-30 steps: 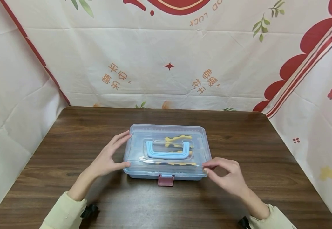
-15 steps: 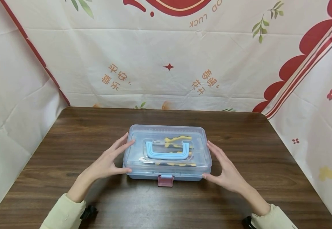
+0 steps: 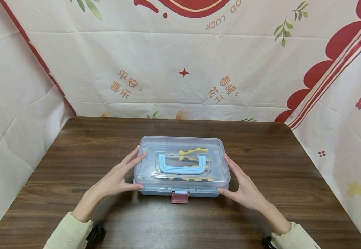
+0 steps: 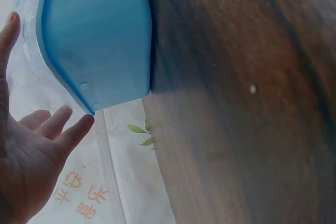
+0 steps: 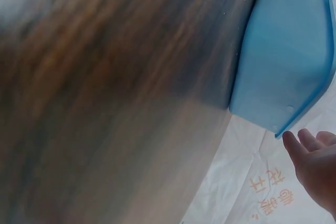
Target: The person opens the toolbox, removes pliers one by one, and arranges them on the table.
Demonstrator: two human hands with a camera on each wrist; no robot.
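A plastic case with a light-blue base and a clear lid sits on the table. Its blue carrying handle lies flat on the lid, and a pink latch juts out at the front. Through the lid show yellow-and-black items, their kind unclear. My left hand is at the case's left side, thumb by the front corner, fingers extended along the lid's edge. At the right side, my right hand mirrors this. Both wrist views show fingertips by the blue base's rim.
Beneath the case is a dark wood-grain table. White printed cloth hangs behind it and at both sides. A dark wrist strap shows by the left sleeve, another by the right.
My right hand has gone from pinching near the lid's front right corner to lying along the right side with fingers extended. My left hand has barely shifted. The case stays in place.
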